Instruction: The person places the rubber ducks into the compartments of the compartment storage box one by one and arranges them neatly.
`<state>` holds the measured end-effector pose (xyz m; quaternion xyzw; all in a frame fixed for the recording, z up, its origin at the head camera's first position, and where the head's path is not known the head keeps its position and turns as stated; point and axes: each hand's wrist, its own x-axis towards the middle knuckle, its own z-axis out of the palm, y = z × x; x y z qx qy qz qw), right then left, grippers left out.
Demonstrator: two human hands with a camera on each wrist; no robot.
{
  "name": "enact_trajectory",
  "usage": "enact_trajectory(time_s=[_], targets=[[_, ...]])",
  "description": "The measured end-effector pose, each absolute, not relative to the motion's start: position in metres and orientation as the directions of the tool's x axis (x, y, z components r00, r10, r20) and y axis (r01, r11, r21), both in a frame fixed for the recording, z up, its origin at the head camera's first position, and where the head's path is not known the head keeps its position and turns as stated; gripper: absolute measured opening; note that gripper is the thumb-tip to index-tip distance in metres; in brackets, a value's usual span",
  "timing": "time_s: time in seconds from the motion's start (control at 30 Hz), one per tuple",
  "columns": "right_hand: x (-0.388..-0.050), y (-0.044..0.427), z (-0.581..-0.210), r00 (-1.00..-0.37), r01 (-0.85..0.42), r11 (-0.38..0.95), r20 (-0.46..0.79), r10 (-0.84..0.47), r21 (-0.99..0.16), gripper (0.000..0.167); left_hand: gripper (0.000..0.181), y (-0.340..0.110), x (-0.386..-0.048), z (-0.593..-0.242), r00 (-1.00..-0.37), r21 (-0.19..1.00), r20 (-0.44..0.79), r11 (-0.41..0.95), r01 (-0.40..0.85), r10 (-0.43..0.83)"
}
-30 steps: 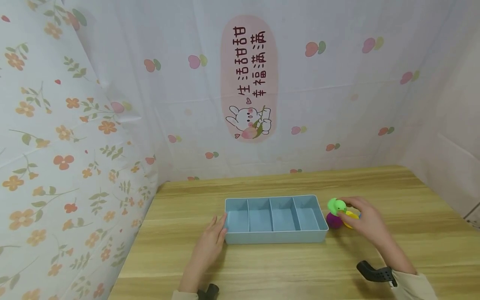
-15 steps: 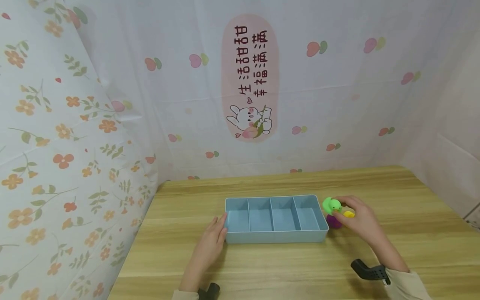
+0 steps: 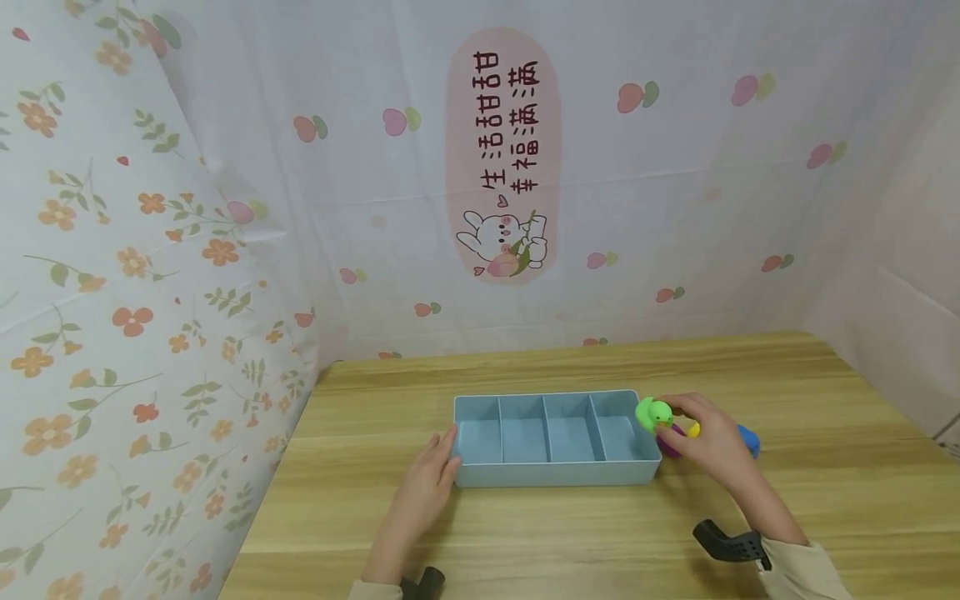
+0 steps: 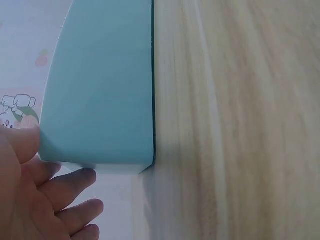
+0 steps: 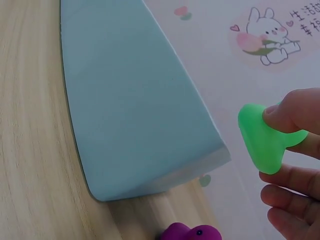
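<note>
One pale blue tray (image 3: pixel 555 475) with four compartments stands on the table (image 3: pixel 352 433). The left hand (image 3: pixel 427 479) rests against its left end, fingers loosely extended. Just beside its right end, the right hand (image 3: pixel 708 437) pinches one green duck (image 3: pixel 651 413), held up. Right of the tray lie one purple toy (image 5: pixel 185 234), nearest it, one yellow toy (image 3: pixel 693 430), partly hidden, and one blue toy (image 3: pixel 749 440), farthest off.

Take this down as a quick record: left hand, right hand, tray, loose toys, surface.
Left hand: touches the tray's left end
Right hand: pinches a green toy duck near the tray's right end
Tray: pale blue, four compartments in a row
Loose toys: purple toy, yellow toy, blue toy, partly hidden
Surface: wood-grain table
</note>
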<state>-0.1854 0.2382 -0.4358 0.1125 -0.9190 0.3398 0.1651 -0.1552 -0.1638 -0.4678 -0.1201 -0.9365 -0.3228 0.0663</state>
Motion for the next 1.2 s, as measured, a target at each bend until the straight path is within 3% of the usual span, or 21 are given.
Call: enact_trajectory(time_s=[1.2], targets=[[-0.195,0.196,-0.437,-0.898,-0.403,0.725,0.395,-0.196,-0.558,0.035,0.048,-0.161,-0.156,-0.468,-0.959,0.620,0.213,0.732,0.281,0.187]])
